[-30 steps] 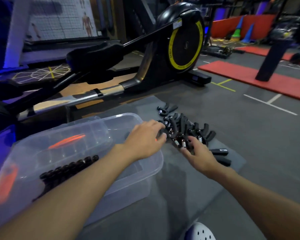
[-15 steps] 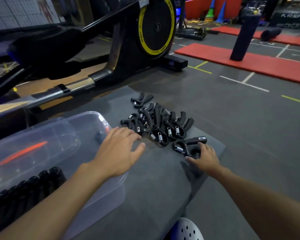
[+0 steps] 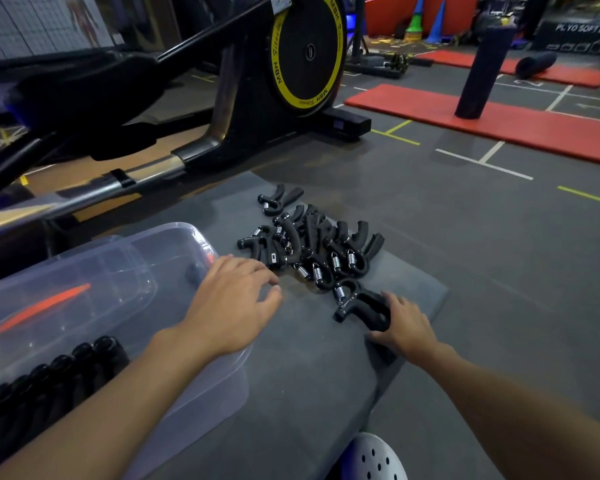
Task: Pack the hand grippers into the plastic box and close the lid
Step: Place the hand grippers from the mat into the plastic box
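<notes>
A pile of several black hand grippers with steel springs lies on a grey padded surface. One separate hand gripper lies nearest me, and my right hand has its fingers closed around that gripper's handles. My left hand hovers open, fingers spread, over the near corner of a clear plastic box at the left. A row of black grippers lies inside the box. Its lid is not clearly in view.
A black exercise machine with a yellow-rimmed wheel stands behind the surface. Red floor mats and a dark upright cylinder are at the back right. A white perforated object sits below the surface's near edge.
Both hands drew back from the pile. My right hand moved onto the separate gripper at the near right and closed on it. The view shifted left and closer.
</notes>
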Demonstrator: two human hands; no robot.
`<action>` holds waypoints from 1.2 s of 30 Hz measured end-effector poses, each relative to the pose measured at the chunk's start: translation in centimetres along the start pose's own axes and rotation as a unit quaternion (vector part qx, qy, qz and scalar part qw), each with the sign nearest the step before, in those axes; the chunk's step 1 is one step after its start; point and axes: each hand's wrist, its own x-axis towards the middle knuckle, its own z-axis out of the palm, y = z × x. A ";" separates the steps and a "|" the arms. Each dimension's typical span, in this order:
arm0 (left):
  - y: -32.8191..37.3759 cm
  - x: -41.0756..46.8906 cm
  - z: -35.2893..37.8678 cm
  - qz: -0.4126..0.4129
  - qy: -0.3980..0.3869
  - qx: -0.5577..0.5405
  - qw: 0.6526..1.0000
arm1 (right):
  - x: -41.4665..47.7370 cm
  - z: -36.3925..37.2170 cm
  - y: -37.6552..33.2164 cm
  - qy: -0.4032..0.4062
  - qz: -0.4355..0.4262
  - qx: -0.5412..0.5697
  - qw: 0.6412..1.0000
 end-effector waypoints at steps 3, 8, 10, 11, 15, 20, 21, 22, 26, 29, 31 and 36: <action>-0.1 0.1 0.1 -0.002 -0.003 0.000 1.000 | -0.3 0.0 -0.6 0.029 0.014 0.016 0.999; -0.3 0.2 0.3 -0.013 0.001 -0.014 1.000 | -2.0 -1.9 -2.8 0.065 0.030 0.117 0.991; -0.2 0.2 0.1 -0.024 -0.006 -0.031 0.999 | -3.0 -3.2 -4.0 0.080 0.025 0.166 0.983; -0.1 0.1 -0.2 -0.034 -0.012 -0.048 0.998 | -3.5 -4.0 -4.8 0.089 0.015 0.192 0.977; 0.7 -0.1 -2.5 -0.088 0.040 -0.231 0.968 | -5.7 -7.8 -9.3 0.105 -0.056 0.311 0.943; 0.9 -0.8 -6.4 -0.096 0.161 -0.345 0.920 | -8.3 -11.2 -15.7 0.120 -0.133 0.382 0.906; 0.7 -1.2 -7.3 -0.096 0.185 -0.350 0.913 | -8.8 -11.7 -16.9 0.118 -0.146 0.380 0.906; 0.5 -1.7 -8.3 -0.095 0.210 -0.358 0.905 | -9.2 -12.1 -18.0 0.114 -0.161 0.380 0.904; -1.3 -3.6 -11.2 -0.105 0.294 -0.335 0.889 | -10.1 -12.1 -22.2 0.079 -0.202 0.394 0.893; -3.6 -5.1 -12.1 -0.135 0.337 -0.318 0.876 | -10.6 -11.3 -24.8 0.029 -0.229 0.396 0.889; -5.2 -6.4 -12.4 -0.155 0.346 -0.316 0.870 | -11.0 -10.7 -26.1 -0.040 -0.248 0.403 0.880; -9.4 -9.7 -11.4 -0.209 0.272 -0.305 0.888 | -9.9 -7.3 -26.9 -0.051 -0.259 0.254 0.931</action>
